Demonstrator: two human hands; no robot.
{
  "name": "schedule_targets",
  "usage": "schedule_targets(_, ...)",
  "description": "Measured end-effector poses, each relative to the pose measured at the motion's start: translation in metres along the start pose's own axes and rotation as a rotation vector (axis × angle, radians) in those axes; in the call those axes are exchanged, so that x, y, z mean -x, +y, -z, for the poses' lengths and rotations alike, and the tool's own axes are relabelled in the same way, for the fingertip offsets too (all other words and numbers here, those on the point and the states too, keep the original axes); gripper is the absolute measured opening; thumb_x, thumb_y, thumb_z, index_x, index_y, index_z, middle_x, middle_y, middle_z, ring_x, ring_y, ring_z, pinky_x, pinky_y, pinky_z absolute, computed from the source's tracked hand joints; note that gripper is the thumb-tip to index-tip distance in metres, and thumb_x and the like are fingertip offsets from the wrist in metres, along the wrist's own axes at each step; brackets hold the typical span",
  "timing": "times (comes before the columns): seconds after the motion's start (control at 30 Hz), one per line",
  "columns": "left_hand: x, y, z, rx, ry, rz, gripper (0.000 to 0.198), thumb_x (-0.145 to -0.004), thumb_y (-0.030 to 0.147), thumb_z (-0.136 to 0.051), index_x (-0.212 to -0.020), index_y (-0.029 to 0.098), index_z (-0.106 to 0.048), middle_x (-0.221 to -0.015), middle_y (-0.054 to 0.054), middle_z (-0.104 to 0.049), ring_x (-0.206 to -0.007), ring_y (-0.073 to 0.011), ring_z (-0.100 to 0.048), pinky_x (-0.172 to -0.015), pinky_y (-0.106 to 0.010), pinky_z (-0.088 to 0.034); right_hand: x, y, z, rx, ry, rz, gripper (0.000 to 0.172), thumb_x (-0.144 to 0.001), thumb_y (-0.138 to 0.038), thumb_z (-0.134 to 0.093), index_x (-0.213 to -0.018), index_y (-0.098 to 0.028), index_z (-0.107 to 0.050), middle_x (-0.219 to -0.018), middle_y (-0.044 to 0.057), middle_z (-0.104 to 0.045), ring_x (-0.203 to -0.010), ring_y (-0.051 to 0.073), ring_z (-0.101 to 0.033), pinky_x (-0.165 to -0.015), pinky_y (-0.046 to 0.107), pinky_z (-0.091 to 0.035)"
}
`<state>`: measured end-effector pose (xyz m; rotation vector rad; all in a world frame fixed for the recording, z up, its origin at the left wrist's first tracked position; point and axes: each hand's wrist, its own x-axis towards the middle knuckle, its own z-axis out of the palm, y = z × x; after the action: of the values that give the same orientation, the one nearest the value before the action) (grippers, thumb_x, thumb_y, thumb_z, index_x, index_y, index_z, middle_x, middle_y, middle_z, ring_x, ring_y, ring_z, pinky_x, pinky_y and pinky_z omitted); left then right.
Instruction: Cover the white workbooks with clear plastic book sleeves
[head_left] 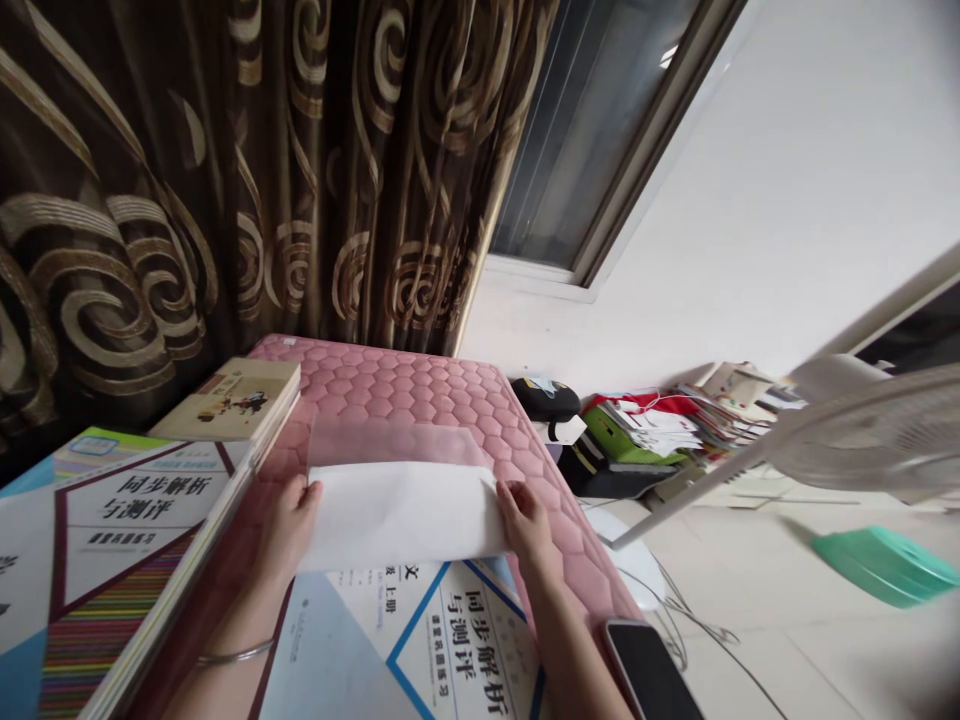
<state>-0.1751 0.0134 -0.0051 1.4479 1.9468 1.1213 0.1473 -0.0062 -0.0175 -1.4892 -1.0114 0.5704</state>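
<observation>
A white paper sheet (405, 515) is stretched between my two hands above a workbook. My left hand (294, 520) pinches its left edge, and my right hand (527, 520) grips the right edge near the upper corner. Behind the sheet a translucent film (397, 442) lies over the pink quilted surface; whether it joins the paper I cannot tell. The light-blue and white workbook (352, 650), with Chinese lettering and blue lines, lies below, its upper part covered by the sheet. A metal bangle circles my left wrist.
Stacked workbooks (142, 520) and a beige book pile (240, 400) lie at left. A phone (649, 665) rests by the right edge of the pink quilted surface (442, 385). Beyond stand a fan (885, 430), a green stool-like object (889, 565) and piled papers (652, 430); cables cross the floor.
</observation>
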Motion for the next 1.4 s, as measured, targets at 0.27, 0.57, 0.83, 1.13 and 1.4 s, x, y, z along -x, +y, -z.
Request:
schedule_targets(0.27, -0.002, -0.009, -0.005, 0.037, -0.119, 0.148, 0.016, -0.072, 0.035, -0.051, -0.064, 0.022, -0.055, -0.054, 0.002, -0.057, -0.055, -0.0172, -0.055, -0.052, -0.025, -0.036, -0.005, 0.013, 0.004, 0.242, -0.075, -0.089, 0.043, -0.062, -0.063, -0.063, -0.061, -0.02, -0.06, -0.062, 0.004, -0.063, -0.062, 0.02, -0.056, -0.056, 0.029, -0.041)
schedule_targets(0.57, -0.006, -0.019, -0.012, -0.233, -0.142, 0.114, 0.012, -0.078, 0.025, -0.052, -0.084, 0.019, -0.06, -0.079, -0.007, -0.071, -0.073, -0.0225, -0.067, -0.06, -0.026, -0.042, 0.002, 0.01, 0.007, 0.589, -0.155, -0.152, 0.032, -0.069, -0.042, -0.063, -0.048, -0.022, -0.051, -0.053, 0.001, -0.057, -0.054, 0.017, -0.053, -0.048, 0.026, -0.033)
schedule_targets(0.83, 0.02, 0.006, -0.005, -0.71, -0.075, -0.276, 0.029, -0.088, 0.017, -0.043, -0.106, 0.018, -0.066, -0.12, -0.017, -0.065, -0.109, -0.0298, -0.061, -0.084, -0.039, -0.044, 0.002, 0.014, 0.006, 0.639, -0.201, -0.168, 0.03, -0.07, -0.037, -0.063, -0.047, -0.022, -0.05, -0.052, 0.0, -0.056, -0.053, 0.016, -0.054, -0.049, 0.026, -0.032)
schedule_targets(1.13, 0.022, 0.0, -0.013, -0.517, -0.344, -0.558, 0.042, -0.089, 0.012, -0.039, -0.11, 0.024, -0.073, -0.131, -0.009, -0.065, -0.124, -0.0221, -0.057, -0.109, -0.044, -0.037, 0.001, 0.022, 0.007, 0.617, -0.212, -0.131, 0.031, -0.069, -0.037, -0.064, -0.045, -0.022, -0.052, -0.049, 0.001, -0.056, -0.051, 0.017, -0.053, -0.049, 0.027, -0.032)
schedule_targets(1.4, 0.025, -0.002, -0.013, -0.548, -0.34, -0.553, 0.037, -0.094, 0.026, -0.041, -0.113, 0.023, -0.072, -0.14, -0.014, -0.058, -0.13, -0.0282, -0.053, -0.11, -0.047, -0.038, 0.003, 0.022, 0.007, 0.664, -0.19, -0.106, 0.031, -0.071, -0.04, -0.062, -0.048, -0.022, -0.053, -0.054, 0.003, -0.058, -0.055, 0.018, -0.055, -0.05, 0.027, -0.033)
